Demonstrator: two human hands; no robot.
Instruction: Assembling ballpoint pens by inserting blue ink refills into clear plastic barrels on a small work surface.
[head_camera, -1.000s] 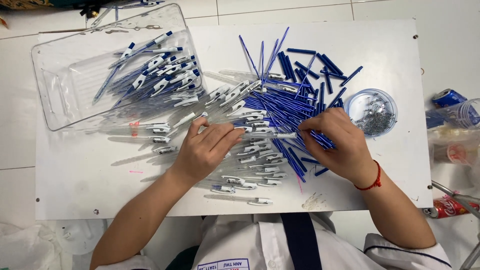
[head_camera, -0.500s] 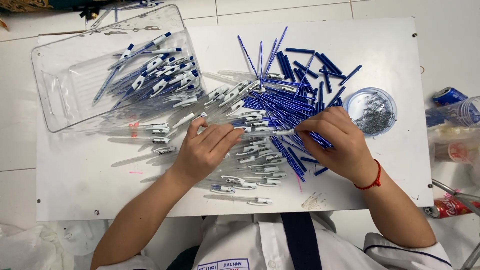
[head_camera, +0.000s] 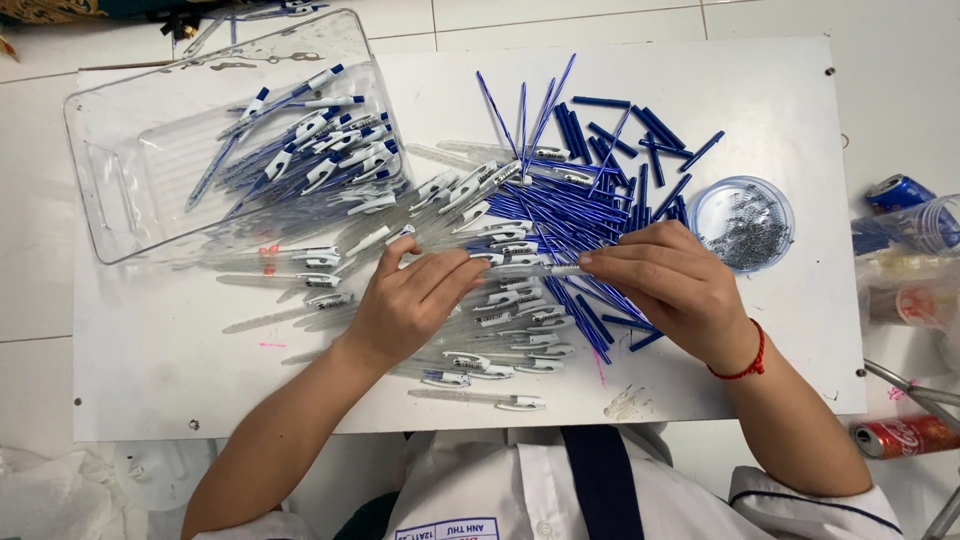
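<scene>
Both forearms were bare to elbow, no sleeves over them. Left hand (head_camera: 405, 305) wore no ring, no watch, no band. Right hand (head_camera: 675, 285) likewise ringless; thin red cord bracelet (head_camera: 745, 362) circled right wrist, small knot or bead at its outer edge. Torso wore white shirt (head_camera: 520, 490), short white sleeve visible at right shoulder. Dark navy tie (head_camera: 598, 485) hung down shirt front. Small patch with blue lettering (head_camera: 445, 528) sat on chest.

Bright even overhead light; soft shadows; sharp focus; slight edge distortion
</scene>
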